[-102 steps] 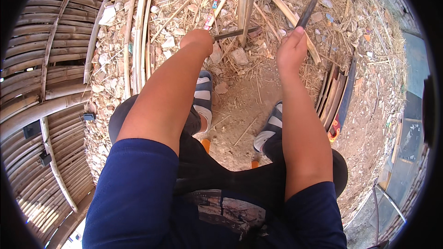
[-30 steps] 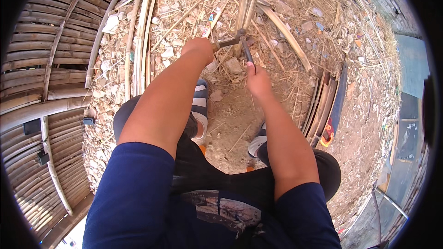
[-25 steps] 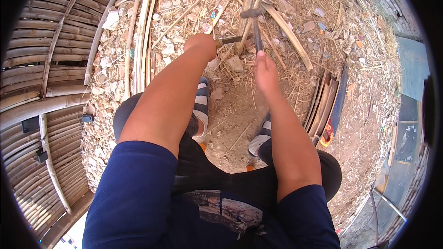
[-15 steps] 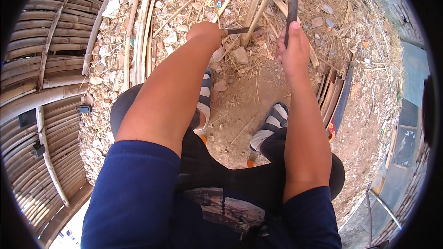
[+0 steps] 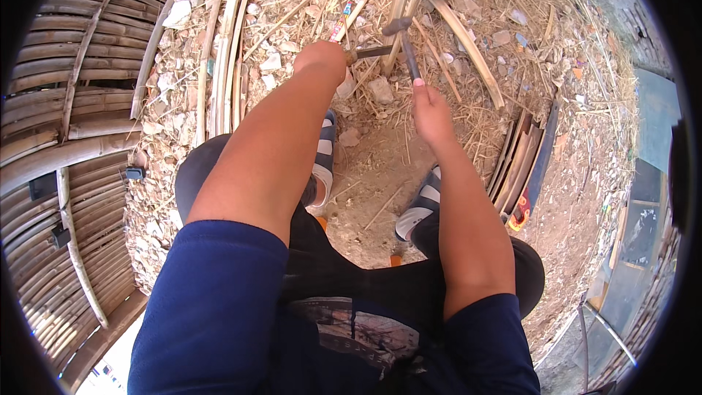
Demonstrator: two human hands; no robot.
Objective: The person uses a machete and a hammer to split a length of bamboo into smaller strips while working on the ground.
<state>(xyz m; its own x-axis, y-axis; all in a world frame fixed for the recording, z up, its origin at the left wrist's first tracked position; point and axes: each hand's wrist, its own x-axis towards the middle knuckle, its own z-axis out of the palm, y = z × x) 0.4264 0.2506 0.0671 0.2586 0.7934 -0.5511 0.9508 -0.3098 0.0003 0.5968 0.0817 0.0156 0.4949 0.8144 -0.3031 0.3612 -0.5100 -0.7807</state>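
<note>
In my left hand [image 5: 320,61] is the handle of a knife [image 5: 374,52], its dark blade pointing right. The blade lies against the lower part of split bamboo strips [image 5: 402,0], which stand upright on the littered ground. My right hand [image 5: 433,113] is closed round the handle of a hammer [image 5: 410,57]. The hammer's head is over the bamboo, just above the blade in the picture; whether it touches the bamboo or the blade I cannot tell. My left fingers are mostly hidden behind the back of the hand.
Long bamboo strips [image 5: 223,51] lie at the left, beside a slatted bamboo wall [image 5: 95,117]. A curved strip [image 5: 468,47] lies at the far right. Stacked split pieces [image 5: 518,161] are beside my right foot [image 5: 420,208]. Stones, straw and scraps cover the ground.
My right hand has swung the hammer left and brought its head over the bamboo. The upright strips have shifted closer together. My left hand and the knife have hardly moved.
</note>
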